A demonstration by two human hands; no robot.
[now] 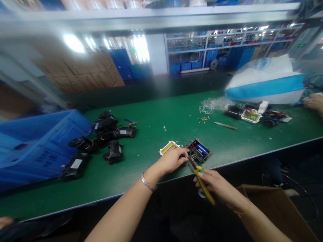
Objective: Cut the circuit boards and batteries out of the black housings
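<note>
My left hand point(173, 159) is closed in a pinch at the near edge of the green bench point(156, 121), its fingertips on thin wires beside an opened black housing point(200, 150) that shows a blue cell and red wires. A white-rimmed yellow circuit board point(168, 147) lies just behind that hand. My right hand point(214, 183) is wrapped round the yellow-and-green handles of a pair of cutting pliers point(202, 181). The pliers' jaws point up toward the wires at my left fingertips.
Several black housings point(103, 137) are piled at the left beside a blue crate point(37, 148). Further right lie screws point(205, 118), a thin tool point(225, 125), more opened parts point(252, 115) and a white-and-blue bag point(267, 80). Another person's hand point(313, 101) rests at the far right. A cardboard box point(277, 208) stands below.
</note>
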